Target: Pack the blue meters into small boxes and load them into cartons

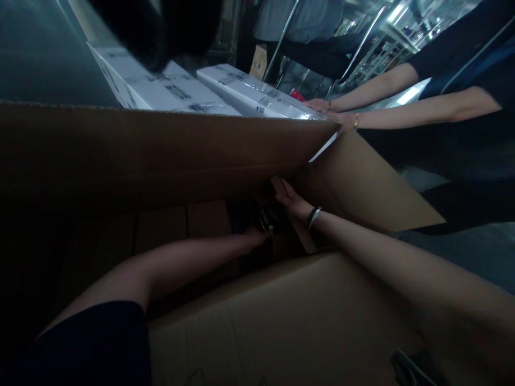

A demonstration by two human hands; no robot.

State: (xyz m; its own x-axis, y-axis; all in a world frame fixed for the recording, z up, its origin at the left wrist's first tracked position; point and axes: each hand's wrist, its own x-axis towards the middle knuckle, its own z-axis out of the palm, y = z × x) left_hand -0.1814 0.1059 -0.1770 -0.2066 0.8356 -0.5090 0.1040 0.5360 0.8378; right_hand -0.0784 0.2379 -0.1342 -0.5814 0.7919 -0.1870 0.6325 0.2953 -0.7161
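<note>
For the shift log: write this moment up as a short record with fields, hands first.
left hand: reaches deep into the large cardboard box; dim there, grip cannot be told
right hand: inside the box, against its far flap near the corner
right wrist: dark bracelet
box interior: brown cartons, dark
behind the box: white flat boxes, side by side
co-worker: two forearms at upper right, co-worker's hands on the nearer white box
lighting: dim
</note>
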